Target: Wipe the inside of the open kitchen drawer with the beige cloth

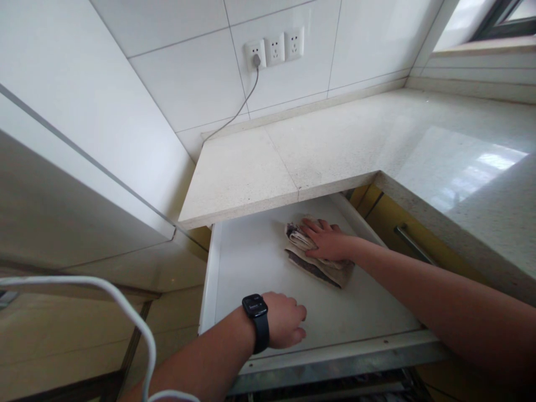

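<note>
A pulled-out white drawer (pixel 251 262) lies beneath the counter, its bottom bare around a folded beige and dark cloth (pixel 320 268). My right hand (pixel 329 241) presses down on this cloth, fingers bent over its bunched upper part, near the drawer's right side. Over the front of the drawer, my left hand (pixel 285 321) is loosely curled, thumb close to the fingers, with nothing visible in it. A black watch (pixel 255 312) is on the left wrist.
The pale stone countertop (pixel 251 167) overhangs the drawer's back. A grey cable runs from a plug in the wall sockets (pixel 274 49). White cabinet panels (pixel 96 106) stand at left. A white cord (pixel 125 304) hangs close to the camera. A yellow cabinet handle (pixel 412 243) is at right.
</note>
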`<state>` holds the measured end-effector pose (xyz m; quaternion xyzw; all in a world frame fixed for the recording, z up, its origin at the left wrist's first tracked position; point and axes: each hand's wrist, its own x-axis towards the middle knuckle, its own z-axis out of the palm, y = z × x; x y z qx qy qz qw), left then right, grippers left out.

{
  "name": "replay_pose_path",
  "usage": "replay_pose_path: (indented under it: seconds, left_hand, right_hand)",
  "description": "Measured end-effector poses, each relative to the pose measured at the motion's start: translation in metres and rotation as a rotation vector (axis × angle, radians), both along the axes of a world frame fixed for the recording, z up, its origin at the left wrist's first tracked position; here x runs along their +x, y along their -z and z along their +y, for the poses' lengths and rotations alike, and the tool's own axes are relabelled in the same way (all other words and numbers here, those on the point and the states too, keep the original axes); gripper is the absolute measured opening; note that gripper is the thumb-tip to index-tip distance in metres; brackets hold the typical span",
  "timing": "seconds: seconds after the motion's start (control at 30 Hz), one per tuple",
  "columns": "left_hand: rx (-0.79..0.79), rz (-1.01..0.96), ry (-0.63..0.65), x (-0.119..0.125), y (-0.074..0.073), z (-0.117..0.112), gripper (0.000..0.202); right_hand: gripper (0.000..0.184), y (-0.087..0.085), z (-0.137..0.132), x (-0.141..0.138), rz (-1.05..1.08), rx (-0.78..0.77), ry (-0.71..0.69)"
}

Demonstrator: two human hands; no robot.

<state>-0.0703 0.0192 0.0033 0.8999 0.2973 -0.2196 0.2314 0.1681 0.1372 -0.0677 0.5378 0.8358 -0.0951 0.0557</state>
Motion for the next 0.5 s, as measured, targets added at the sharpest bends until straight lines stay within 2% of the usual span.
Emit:
replay_pose_path:
  seconds: [0.5]
  left_hand:
    - [-0.01, 0.006, -0.003, 0.0008, -0.0003, 0.0008, 0.045]
  right_hand:
    - [0.086, 0.0017, 0.001, 0.0006, -0.005, -0.002, -0.001]
